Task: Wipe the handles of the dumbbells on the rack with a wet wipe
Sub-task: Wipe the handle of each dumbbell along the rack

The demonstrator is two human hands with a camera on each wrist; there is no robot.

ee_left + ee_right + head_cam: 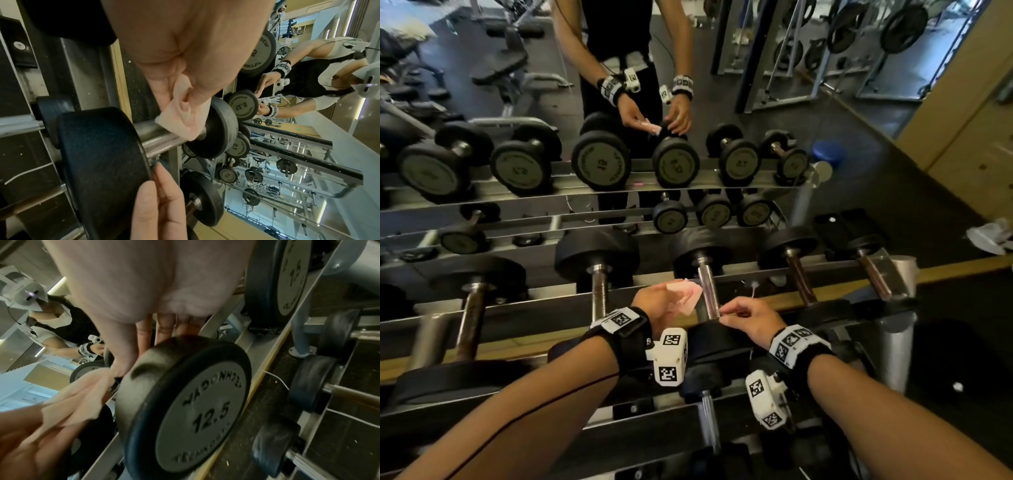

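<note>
Pink wet wipe (685, 297), bunched in our left hand's (654, 303) curled fingers, lay against the chrome handle (708, 291) of the 12.5 dumbbell (195, 410) on the rack (544, 303). Our right hand (753, 320) rested straight fingertips on its near head.

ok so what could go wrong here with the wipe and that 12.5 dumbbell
1. The right hand has its fingertips at the handle, right by the near head. If the dumbbell rolls on the rack, they could get pinched.
2. The left hand holds the wipe bunched up, with only a corner by the handle, so a pass may miss the underside.
</note>
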